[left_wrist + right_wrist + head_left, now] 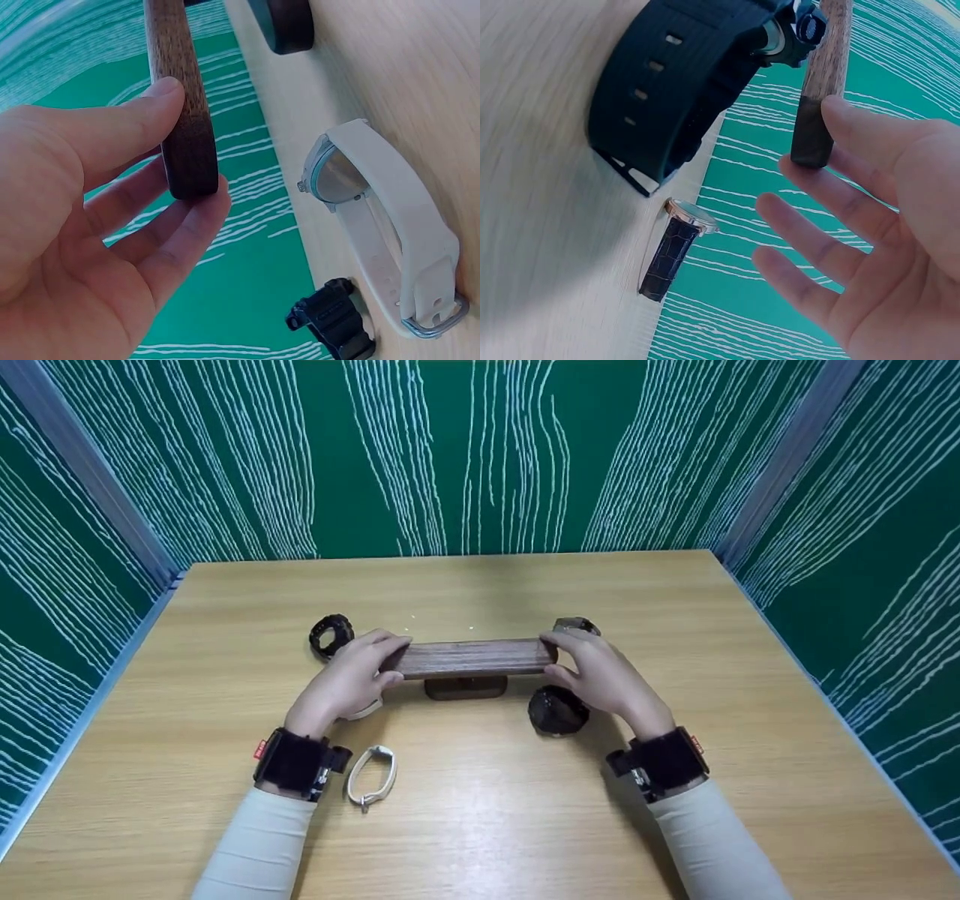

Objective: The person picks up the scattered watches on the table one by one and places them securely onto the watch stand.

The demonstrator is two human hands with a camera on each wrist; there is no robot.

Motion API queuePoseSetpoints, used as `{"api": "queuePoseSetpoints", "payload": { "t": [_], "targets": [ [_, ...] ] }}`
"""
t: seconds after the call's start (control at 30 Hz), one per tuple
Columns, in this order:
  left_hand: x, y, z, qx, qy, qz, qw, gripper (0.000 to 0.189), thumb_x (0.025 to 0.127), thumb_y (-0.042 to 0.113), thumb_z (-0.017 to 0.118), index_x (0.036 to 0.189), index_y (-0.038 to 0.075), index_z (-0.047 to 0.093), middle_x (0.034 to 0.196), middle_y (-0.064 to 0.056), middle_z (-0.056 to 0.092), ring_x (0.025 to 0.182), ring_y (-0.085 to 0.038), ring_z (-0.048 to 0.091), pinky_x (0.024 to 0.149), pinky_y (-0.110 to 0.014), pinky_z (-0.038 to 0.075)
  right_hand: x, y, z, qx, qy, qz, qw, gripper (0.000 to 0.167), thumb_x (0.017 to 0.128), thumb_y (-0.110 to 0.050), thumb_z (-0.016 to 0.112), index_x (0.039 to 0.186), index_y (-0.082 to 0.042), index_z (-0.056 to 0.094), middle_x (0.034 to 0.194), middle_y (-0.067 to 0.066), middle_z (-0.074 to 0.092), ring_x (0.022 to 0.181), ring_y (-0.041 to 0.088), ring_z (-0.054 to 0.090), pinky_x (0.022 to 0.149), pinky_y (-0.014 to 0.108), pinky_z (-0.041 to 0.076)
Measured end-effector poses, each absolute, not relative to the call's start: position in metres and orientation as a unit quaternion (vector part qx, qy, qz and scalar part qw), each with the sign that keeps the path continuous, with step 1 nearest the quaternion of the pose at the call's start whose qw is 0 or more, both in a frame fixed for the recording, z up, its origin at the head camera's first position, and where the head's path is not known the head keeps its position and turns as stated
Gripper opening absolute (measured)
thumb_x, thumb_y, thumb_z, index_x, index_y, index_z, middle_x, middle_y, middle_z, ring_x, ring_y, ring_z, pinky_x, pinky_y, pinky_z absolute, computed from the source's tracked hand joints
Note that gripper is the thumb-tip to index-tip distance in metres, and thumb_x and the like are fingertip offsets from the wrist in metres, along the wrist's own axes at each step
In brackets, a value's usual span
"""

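Observation:
A wooden bar with dark ends (472, 658) runs level between my two hands, above a small dark base (466, 688). My left hand (358, 679) grips its left end, thumb (166, 94) on one side and fingertips on the other. At the opposite end, my right hand (602, 675) pinches the bar between thumb and fingers, with the lower fingers spread away from it. A white-strapped watch (397, 210) lies beside the left hand, mostly covered by it in the head view. Close to the right hand sits a chunky black watch (558, 710).
Another black watch (330, 636) stands beyond the left hand, and a watch with a dark leather strap (673, 255) beyond the right. Nearer on the wooden table (480, 825) lies a slim white band (372, 776). Green walls with white streaks (480, 457) enclose the back and sides.

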State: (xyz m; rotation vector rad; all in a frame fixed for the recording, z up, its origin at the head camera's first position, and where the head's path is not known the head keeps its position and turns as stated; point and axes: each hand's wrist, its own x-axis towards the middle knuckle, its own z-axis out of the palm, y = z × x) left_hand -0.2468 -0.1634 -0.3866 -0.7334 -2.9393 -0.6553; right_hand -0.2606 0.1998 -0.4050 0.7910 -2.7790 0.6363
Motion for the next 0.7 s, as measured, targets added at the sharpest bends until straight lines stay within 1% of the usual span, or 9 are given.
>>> {"api": "queuePoseSetpoints", "payload": {
  "t": [0.13, 0.2, 0.27, 0.4, 0.47, 0.57, 0.7],
  "targets": [
    [-0.248, -0.164, -0.386, -0.234, -0.949, -0.209, 0.018, 0.056, 0.088, 0.022, 0.067, 0.139, 0.012, 0.046, 0.132, -0.006, 0.053, 0.124, -0.026, 0.048, 0.108, -0.042, 0.035, -0.259, 0.202, -0.401, 0.256, -0.940, 0.215, 0.075, 0.053, 0.090, -0.029, 0.065, 0.137, -0.012, 0.049, 0.133, 0.011, 0.055, 0.122, 0.028, 0.052, 0.103, 0.047, 0.039],
    [-0.248, -0.164, -0.385, -0.232, -0.950, -0.207, 0.014, 0.057, 0.088, 0.023, 0.067, 0.139, 0.013, 0.046, 0.133, -0.005, 0.053, 0.125, -0.025, 0.048, 0.108, -0.042, 0.035, -0.256, 0.204, -0.396, 0.245, -0.943, 0.217, 0.056, 0.052, 0.090, -0.030, 0.064, 0.137, -0.014, 0.048, 0.133, 0.011, 0.056, 0.120, 0.028, 0.055, 0.102, 0.048, 0.040],
    [-0.247, -0.165, -0.385, -0.230, -0.951, -0.208, 0.011, 0.058, 0.088, 0.025, 0.068, 0.140, 0.015, 0.046, 0.134, -0.004, 0.052, 0.126, -0.025, 0.047, 0.108, -0.043, 0.034, -0.252, 0.208, -0.389, 0.229, -0.948, 0.219, 0.029, 0.051, 0.091, -0.032, 0.063, 0.137, -0.015, 0.048, 0.129, 0.012, 0.059, 0.115, 0.028, 0.058, 0.098, 0.049, 0.043],
    [-0.246, -0.166, -0.382, -0.224, -0.951, -0.212, 0.016, 0.057, 0.087, 0.029, 0.068, 0.139, 0.020, 0.046, 0.135, 0.000, 0.050, 0.126, -0.022, 0.045, 0.107, -0.042, 0.035, -0.241, 0.218, -0.373, 0.194, -0.958, 0.206, -0.038, 0.044, 0.091, -0.034, 0.062, 0.130, -0.013, 0.054, 0.118, 0.012, 0.064, 0.107, 0.031, 0.061, 0.092, 0.052, 0.045],
    [-0.245, -0.166, -0.379, -0.223, -0.951, -0.214, 0.024, 0.056, 0.087, 0.030, 0.068, 0.138, 0.023, 0.048, 0.134, 0.003, 0.050, 0.126, -0.020, 0.045, 0.106, -0.041, 0.036, -0.235, 0.221, -0.367, 0.182, -0.961, 0.196, -0.074, 0.041, 0.090, -0.035, 0.062, 0.124, -0.012, 0.058, 0.113, 0.011, 0.065, 0.103, 0.029, 0.061, 0.090, 0.051, 0.046],
    [-0.243, -0.165, -0.377, -0.229, -0.949, -0.214, 0.042, 0.052, 0.088, 0.030, 0.068, 0.136, 0.024, 0.050, 0.133, 0.004, 0.051, 0.125, -0.019, 0.046, 0.105, -0.041, 0.037, -0.230, 0.223, -0.363, 0.180, -0.959, 0.181, -0.126, 0.039, 0.088, -0.035, 0.065, 0.119, -0.010, 0.062, 0.106, 0.006, 0.068, 0.098, 0.024, 0.063, 0.087, 0.047, 0.048],
    [-0.242, -0.163, -0.376, -0.240, -0.946, -0.207, 0.068, 0.047, 0.089, 0.030, 0.067, 0.133, 0.026, 0.053, 0.129, 0.005, 0.054, 0.123, -0.018, 0.048, 0.104, -0.040, 0.038, -0.228, 0.220, -0.366, 0.192, -0.952, 0.157, -0.181, 0.039, 0.082, -0.038, 0.071, 0.110, -0.011, 0.067, 0.096, -0.001, 0.070, 0.089, 0.017, 0.063, 0.079, 0.040, 0.051]
  ]
}}
